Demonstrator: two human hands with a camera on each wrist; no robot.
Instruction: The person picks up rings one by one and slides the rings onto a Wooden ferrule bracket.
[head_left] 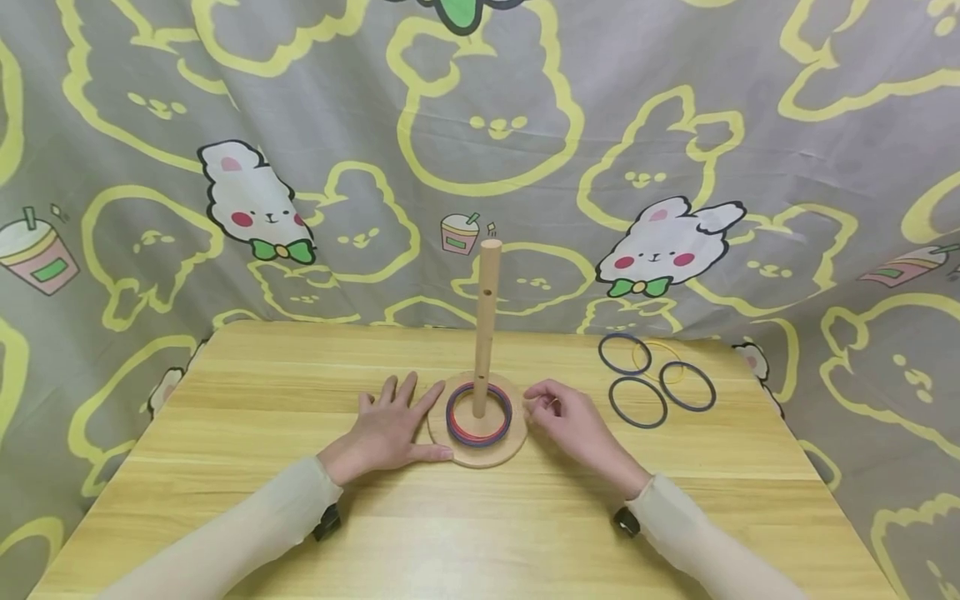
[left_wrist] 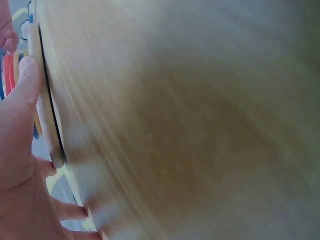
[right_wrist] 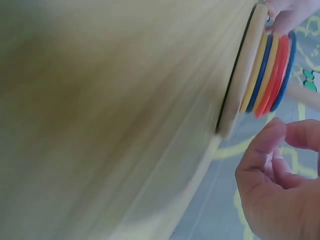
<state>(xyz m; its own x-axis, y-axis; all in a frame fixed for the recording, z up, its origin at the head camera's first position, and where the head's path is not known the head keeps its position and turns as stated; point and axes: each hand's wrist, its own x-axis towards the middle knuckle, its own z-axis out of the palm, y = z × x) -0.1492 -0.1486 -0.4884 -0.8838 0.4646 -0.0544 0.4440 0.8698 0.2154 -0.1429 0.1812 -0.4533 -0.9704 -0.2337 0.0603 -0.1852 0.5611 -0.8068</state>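
A round wooden base point(head_left: 480, 457) with an upright wooden peg point(head_left: 485, 325) stands mid-table. Around the peg's foot lies a stack of rings point(right_wrist: 272, 75) in yellow, blue and red, a blue one on top. My left hand point(head_left: 386, 433) is spread with straight fingers at the base's left side, its thumb against the base edge point(left_wrist: 47, 110) in the left wrist view. Just right of the base is my right hand point(head_left: 573, 421), its fingers loosely bent and thumb close to the index finger. Nothing shows between those fingers.
To the right, near the table's back edge, lie three dark blue rings point(head_left: 637, 402) and a yellow ring point(head_left: 651, 343), some overlapping. Behind the wooden table point(head_left: 465, 533) hangs a grey curtain point(head_left: 352, 108) with yellow cartoon outlines.
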